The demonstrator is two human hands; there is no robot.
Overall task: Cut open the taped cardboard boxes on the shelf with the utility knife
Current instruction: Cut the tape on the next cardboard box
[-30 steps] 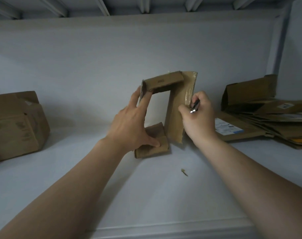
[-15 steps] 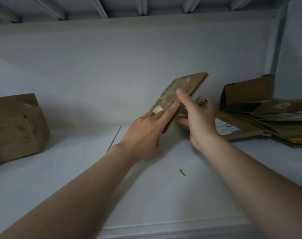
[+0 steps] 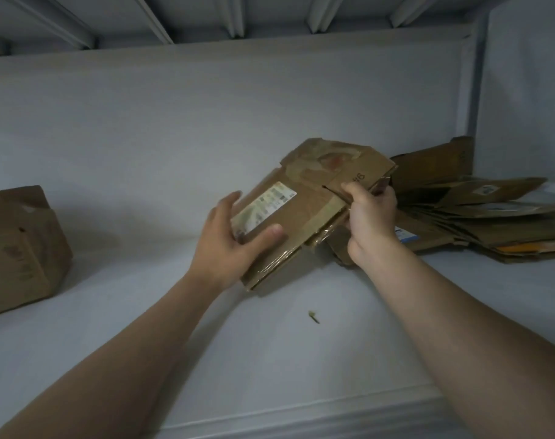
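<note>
Open a second ago, the brown labelled cardboard box [image 3: 304, 217] is now folded flat above the white shelf [image 3: 270, 359], left hand [image 3: 228, 245] gripping its edge, right hand [image 3: 369, 220] pinching a flap. It looks finished.

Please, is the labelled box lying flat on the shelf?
No, the left hand and right hand hold the labelled box tilted, its far end raised.

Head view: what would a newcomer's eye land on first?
A flat box, tilted mid-frame, gripped by both hands: left hand at its labelled end, right hand at its far flap. A pile of flattened cardboard lies on the shelf at right; a whole box stands far left.
</note>
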